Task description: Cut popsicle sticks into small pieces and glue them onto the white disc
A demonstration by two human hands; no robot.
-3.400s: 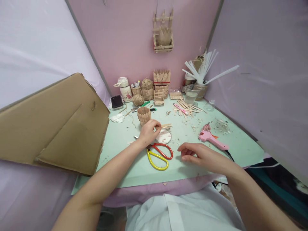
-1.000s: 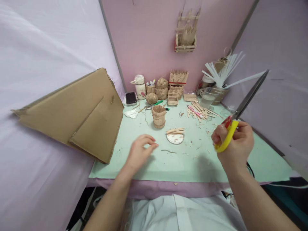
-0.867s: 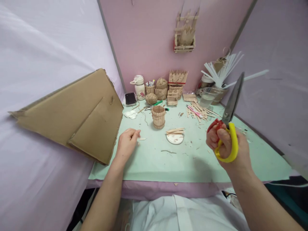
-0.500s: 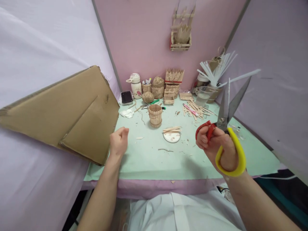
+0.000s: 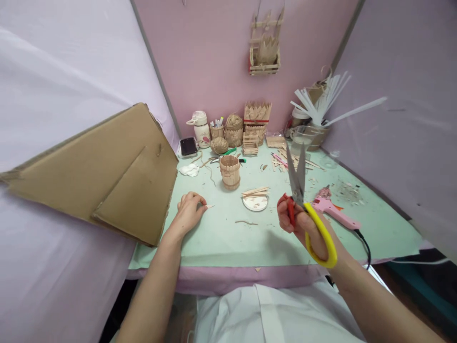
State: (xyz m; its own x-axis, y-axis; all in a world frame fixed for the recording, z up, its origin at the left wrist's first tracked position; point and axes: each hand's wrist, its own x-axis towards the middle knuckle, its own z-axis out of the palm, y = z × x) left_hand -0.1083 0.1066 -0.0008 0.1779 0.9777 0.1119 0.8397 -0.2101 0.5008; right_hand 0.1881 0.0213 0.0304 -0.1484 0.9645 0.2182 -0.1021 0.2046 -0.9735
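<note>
My left hand (image 5: 190,209) rests low over the table, thumb and forefinger pinched on a small pale wood sliver (image 5: 209,206) whose tip pokes out to the right. Raised on the other side, my right hand (image 5: 303,226) grips scissors (image 5: 297,178) with one red and one yellow handle; their blades point up and stand apart with nothing between them. Between and beyond the hands is a barrel-shaped cup of wooden sticks (image 5: 230,172). A white round lid or dish (image 5: 255,205) carries several thin sticks (image 5: 255,192) on its far side.
A cardboard panel (image 5: 107,166) leans at the left. Right of the scissors lies a pink glue gun (image 5: 335,213) with a black cord. Behind are a bottle (image 5: 201,128), a twine ball (image 5: 219,145), loose craft sticks (image 5: 285,159) and white glue sticks (image 5: 321,102). A twig (image 5: 246,222) lies in front.
My left hand has gone from a raised fist down to the sliver on the table. My right hand has moved left and slightly down with the scissors, uncovering the glue gun.
</note>
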